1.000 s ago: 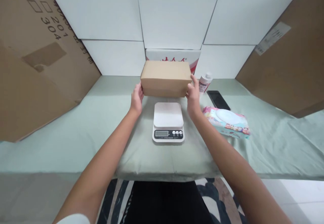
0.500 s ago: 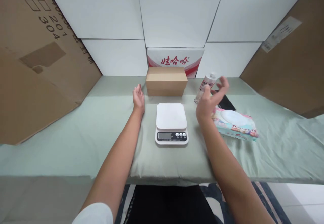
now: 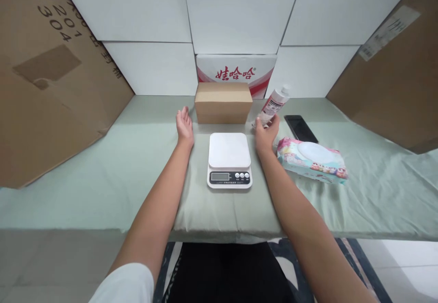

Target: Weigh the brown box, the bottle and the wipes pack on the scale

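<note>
A small brown cardboard box (image 3: 223, 102) rests on the green-covered table (image 3: 102, 170) at the back, behind a white kitchen scale (image 3: 229, 160). My left hand (image 3: 185, 125) lies flat on the cloth just left of the box, fingers apart, holding nothing. My right hand (image 3: 265, 133) grips the base of a white bottle (image 3: 273, 103) with a red label, which leans tilted to the right of the box.
A black phone (image 3: 300, 128) and a pack of wet wipes (image 3: 312, 159) lie right of the scale. Large brown cartons (image 3: 51, 79) stand at the left and right (image 3: 397, 75). White boxes (image 3: 236, 15) and a red-printed box (image 3: 236, 71) form the back wall.
Both hands set the brown box down at the back and let go. My right hand moved right and took hold of the bottle, tilting it. My left hand dropped to the cloth.
</note>
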Motion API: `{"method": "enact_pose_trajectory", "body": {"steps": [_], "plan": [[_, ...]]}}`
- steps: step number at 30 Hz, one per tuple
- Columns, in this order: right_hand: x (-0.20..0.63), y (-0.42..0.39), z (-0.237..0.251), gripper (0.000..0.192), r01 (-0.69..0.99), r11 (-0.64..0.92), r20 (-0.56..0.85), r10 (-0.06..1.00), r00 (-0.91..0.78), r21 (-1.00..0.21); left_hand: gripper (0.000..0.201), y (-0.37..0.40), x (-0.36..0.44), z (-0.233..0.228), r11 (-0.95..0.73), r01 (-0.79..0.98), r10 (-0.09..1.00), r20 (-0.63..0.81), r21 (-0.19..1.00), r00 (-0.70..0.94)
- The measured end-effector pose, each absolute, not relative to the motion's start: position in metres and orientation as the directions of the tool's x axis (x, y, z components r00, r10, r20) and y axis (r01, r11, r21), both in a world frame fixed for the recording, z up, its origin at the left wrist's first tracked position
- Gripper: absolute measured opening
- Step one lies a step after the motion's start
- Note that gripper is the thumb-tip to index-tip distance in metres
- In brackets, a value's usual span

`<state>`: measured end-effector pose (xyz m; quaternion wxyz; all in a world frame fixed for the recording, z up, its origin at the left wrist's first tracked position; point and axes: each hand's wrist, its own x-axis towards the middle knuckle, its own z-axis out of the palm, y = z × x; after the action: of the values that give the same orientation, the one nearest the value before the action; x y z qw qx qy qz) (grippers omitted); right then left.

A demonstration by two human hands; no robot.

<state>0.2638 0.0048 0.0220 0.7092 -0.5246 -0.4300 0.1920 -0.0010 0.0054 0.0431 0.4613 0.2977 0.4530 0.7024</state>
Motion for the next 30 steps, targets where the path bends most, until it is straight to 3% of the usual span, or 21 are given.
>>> {"method": "enact_pose_trajectory", "body": {"steps": [4, 7, 10, 24, 30], "plan": [[0.249, -0.022, 0.047, 0.050, 0.039, 0.545, 0.544, 0.827, 0.143, -0.838, 0.074, 0.007, -0.002, 0.041, -0.165, -0.373, 0.919, 0.005, 0.913, -0.395], [0.239, -0.041, 0.062, 0.053, -0.010, 0.484, 0.477, 0.860, -0.183, -0.875, 0.074, 0.009, -0.004, 0.039, -0.156, -0.372, 0.927, 0.006, 0.915, -0.375], [0.234, -0.051, 0.067, 0.047, 0.057, 0.460, 0.408, 0.833, -0.374, -0.886, 0.074, 0.011, -0.007, 0.036, -0.159, -0.366, 0.933, 0.018, 0.917, -0.360], [0.237, -0.051, 0.065, 0.047, 0.179, 0.541, 0.417, 0.785, -0.458, -0.822, 0.074, 0.012, -0.007, 0.036, -0.172, -0.379, 0.930, 0.022, 0.909, -0.368], [0.238, -0.052, 0.066, 0.049, 0.141, 0.554, 0.451, 0.779, -0.437, -0.821, 0.075, 0.014, -0.008, 0.035, -0.176, -0.374, 0.930, 0.030, 0.911, -0.365]]}}
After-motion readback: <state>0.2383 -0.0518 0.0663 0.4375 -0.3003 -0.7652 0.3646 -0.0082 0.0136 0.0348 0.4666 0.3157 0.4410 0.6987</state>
